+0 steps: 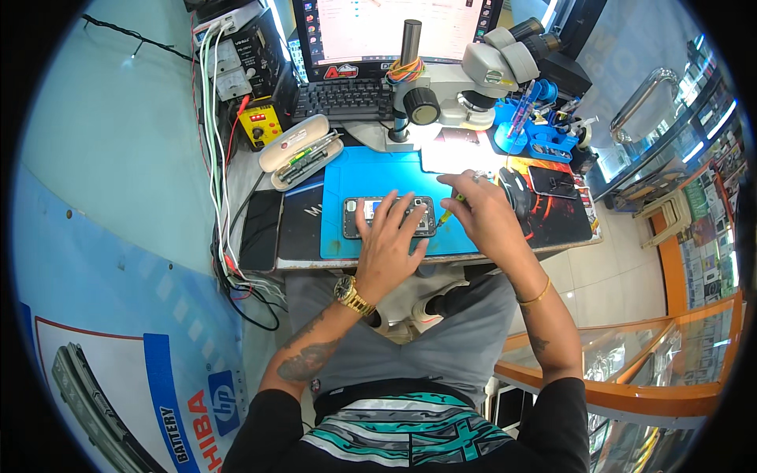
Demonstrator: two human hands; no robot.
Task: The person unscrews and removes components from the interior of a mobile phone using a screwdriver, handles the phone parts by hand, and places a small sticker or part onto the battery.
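Observation:
An opened phone lies on a blue mat, some inner parts exposed. My left hand rests over it, fingers spread and touching it, partly hiding it. My right hand grips a yellow-green screwdriver, its tip at or near the phone's right end. An open pale case of tools sits left of the mat.
A microscope, keyboard and monitor stand behind. A yellow-fronted device with cables is left; a blue tool holder, dark phone and black mouse are right. A dark slab lies at front left.

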